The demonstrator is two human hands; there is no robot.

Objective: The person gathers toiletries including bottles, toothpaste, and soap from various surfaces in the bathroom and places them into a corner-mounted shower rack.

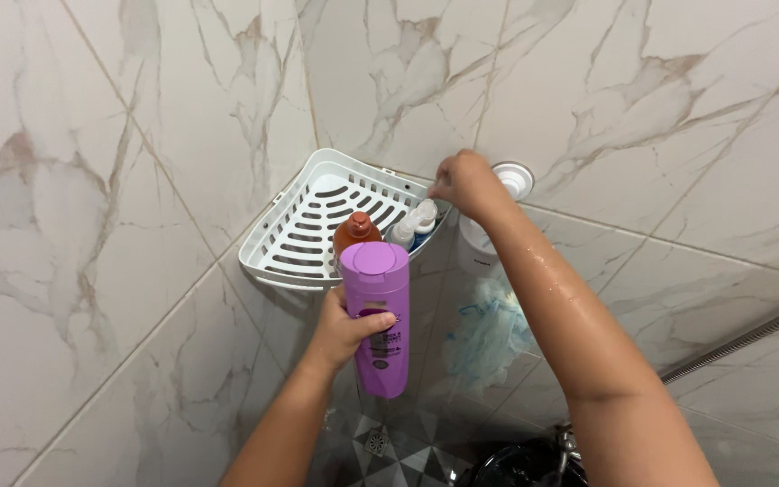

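There is a single view, from a camera worn on the person's head. It looks steeply down into the corner where two white marble-patterned wall tiles (137,135) meet, with the patterned grey floor tiles (389,451) far below at the bottom edge. The white slotted plastic corner shelf (299,234) sits near the middle of the frame, close to the lens. Both forearms rise from the lower edge.

4 bottles (377,316), 1 shelf (292,236)
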